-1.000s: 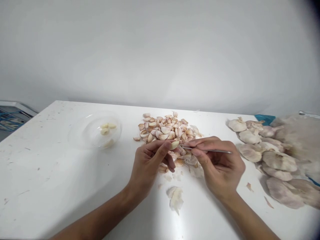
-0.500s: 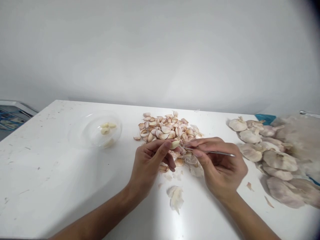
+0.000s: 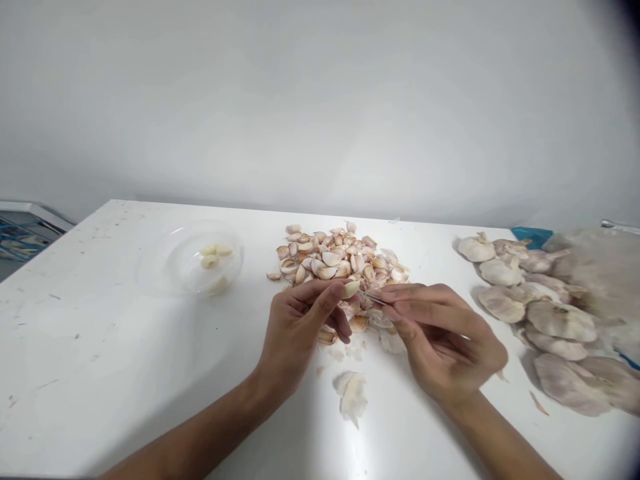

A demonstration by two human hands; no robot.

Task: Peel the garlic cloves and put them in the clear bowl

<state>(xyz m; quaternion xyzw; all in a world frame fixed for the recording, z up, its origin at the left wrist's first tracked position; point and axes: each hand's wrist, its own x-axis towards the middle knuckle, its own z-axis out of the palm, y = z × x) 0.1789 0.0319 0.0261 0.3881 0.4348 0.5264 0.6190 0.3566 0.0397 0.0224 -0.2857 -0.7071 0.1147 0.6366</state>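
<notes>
Between thumb and fingers, my left hand (image 3: 305, 320) pinches a pale peeled garlic clove (image 3: 351, 289), its tip toward the right. My right hand (image 3: 445, 333) is closed around metal tweezers (image 3: 373, 298), whose tips reach the right end of the clove; whether they touch it is too small to tell. Most of the tweezers' length is hidden by the right hand. Behind both hands lies a heap of unpeeled garlic cloves (image 3: 330, 259). Below it, papery garlic skin (image 3: 352, 397) rests on the white table (image 3: 240, 427).
At the left stands a clear plastic bowl (image 3: 175, 267) with several peeled cloves (image 3: 210, 261). Whole garlic bulbs (image 3: 560, 321) are piled at the right beside a translucent plastic bag (image 3: 607, 267). A pale wall (image 3: 320, 100) rises behind the table.
My right hand has turned and shifted slightly; the tweezers tilt more steeply, with their tips nearer the clove and their back end now hidden. My left hand has stayed in place.
</notes>
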